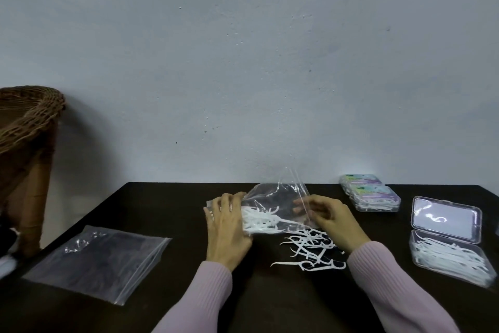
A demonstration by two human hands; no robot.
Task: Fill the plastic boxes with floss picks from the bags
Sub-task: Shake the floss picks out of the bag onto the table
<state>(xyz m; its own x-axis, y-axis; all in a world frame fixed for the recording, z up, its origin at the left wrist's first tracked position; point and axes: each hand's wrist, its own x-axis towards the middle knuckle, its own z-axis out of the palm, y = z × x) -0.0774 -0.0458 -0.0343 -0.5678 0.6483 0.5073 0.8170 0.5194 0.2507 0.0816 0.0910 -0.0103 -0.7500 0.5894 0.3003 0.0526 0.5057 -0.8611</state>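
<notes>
A clear plastic bag point(278, 195) lies at the middle of the dark table, with white floss picks point(259, 220) still inside it. My left hand point(226, 227) holds the bag's left end, fingers curled on the plastic. My right hand point(328, 218) pinches the bag's open right edge. Several loose floss picks point(310, 250) lie spilled on the table just below the bag's mouth. At the right an open clear plastic box point(448, 259) holds a layer of floss picks, its lid point(445, 220) tilted back.
Two closed, filled boxes point(371, 195) sit at the back right by the wall. An empty zip bag point(100, 262) lies flat at the front left. A wicker chair point(24, 149) stands beyond the table's left edge.
</notes>
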